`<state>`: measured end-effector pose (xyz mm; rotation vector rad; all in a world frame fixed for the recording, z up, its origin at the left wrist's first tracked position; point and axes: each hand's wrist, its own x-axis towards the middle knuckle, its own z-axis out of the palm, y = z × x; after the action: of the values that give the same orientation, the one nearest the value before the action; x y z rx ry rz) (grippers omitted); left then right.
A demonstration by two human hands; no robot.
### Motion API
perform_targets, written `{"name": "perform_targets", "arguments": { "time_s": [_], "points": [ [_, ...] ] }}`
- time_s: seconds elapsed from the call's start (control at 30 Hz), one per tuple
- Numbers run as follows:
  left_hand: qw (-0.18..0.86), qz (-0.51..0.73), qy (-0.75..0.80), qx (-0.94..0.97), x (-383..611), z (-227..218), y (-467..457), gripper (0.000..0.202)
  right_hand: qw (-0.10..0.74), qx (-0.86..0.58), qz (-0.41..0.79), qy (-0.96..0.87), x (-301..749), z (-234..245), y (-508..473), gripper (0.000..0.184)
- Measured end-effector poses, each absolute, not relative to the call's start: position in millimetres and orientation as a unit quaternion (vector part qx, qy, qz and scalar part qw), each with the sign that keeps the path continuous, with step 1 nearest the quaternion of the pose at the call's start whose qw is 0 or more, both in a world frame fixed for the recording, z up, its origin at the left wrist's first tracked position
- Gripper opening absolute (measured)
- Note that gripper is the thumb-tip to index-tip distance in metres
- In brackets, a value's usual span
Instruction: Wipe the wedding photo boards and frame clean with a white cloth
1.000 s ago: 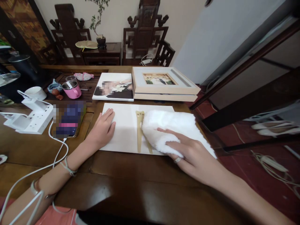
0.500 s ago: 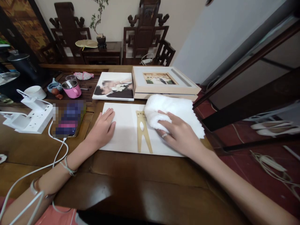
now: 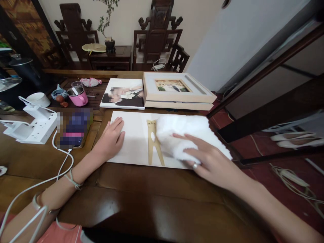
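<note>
A flat white board (image 3: 133,141) lies on the dark wooden table, with a tan stand-like strip (image 3: 151,148) along its middle that splits into two legs. My left hand (image 3: 111,140) rests flat on the board's left end, fingers stretched out. Bunched under the fingers of my right hand (image 3: 210,157) is a fluffy white cloth (image 3: 182,130), pressed on the board's right half. The cloth spreads past the board's right end and hides that part. My right hand is slightly blurred.
Behind the board lie a photo panel (image 3: 124,96) and a stack of light wood frames (image 3: 177,98). On the left are a phone (image 3: 73,130) on a charging cable, a white power strip (image 3: 42,128) and a pink mug (image 3: 77,96). The table's right edge is close to the cloth.
My right hand has slid the white cloth toward me and to the right, away from the frames. My left hand has stayed in place on the board.
</note>
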<state>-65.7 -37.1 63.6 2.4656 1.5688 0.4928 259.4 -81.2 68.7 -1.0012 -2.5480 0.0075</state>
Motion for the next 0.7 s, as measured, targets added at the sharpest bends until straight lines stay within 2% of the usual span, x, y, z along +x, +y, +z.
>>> {"name": "perform_targets", "arguments": {
  "time_s": [0.13,0.23,0.53,0.7],
  "points": [
    [0.085,0.170,0.528,0.828,-66,61,-43,0.045,0.193,-0.464,-0.008,-0.864,255,62,-46,0.027],
    [0.085,0.171,0.526,0.829,-64,58,-43,0.045,0.189,-0.493,-0.021,-0.849,241,63,-42,0.028],
    [0.084,0.164,0.528,0.829,-68,70,-33,0.046,0.212,-0.376,0.027,-0.902,234,83,-113,0.028],
    [0.085,0.165,0.528,0.829,-69,69,-35,0.046,0.195,-0.327,0.060,-0.923,261,84,-101,0.020]
  ]
}}
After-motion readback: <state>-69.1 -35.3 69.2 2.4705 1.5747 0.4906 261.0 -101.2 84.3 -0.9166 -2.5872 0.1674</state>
